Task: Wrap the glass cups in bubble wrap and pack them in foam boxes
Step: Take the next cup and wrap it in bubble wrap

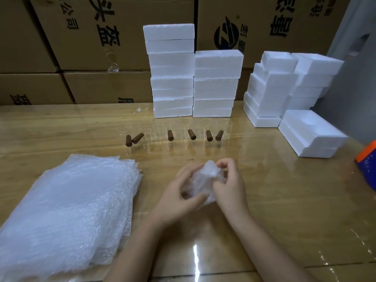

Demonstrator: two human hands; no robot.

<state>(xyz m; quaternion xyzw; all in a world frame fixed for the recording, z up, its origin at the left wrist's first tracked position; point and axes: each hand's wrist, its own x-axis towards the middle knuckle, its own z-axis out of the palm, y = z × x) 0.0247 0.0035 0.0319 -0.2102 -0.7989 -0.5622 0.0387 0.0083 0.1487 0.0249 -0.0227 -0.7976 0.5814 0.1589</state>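
A bundle of bubble wrap (205, 178) sits between both hands above the table's middle; what it holds is hidden. My left hand (179, 198) grips its lower left side with the thumb across the front. My right hand (230, 184) grips its right side, fingertips curled over the top. A thick stack of bubble wrap sheets (67, 210) lies at the near left. Several clear glass cups (225, 129) with brown wooden handles (170, 135) stand in a row farther back. An open foam box (311, 133) rests at the right.
Two tall stacks of closed foam boxes (173, 72) stand behind the cups, with more open foam halves (289, 84) stacked at the far right. Cardboard cartons (81, 37) form the back wall. An orange and blue object (368, 161) sits at the right edge.
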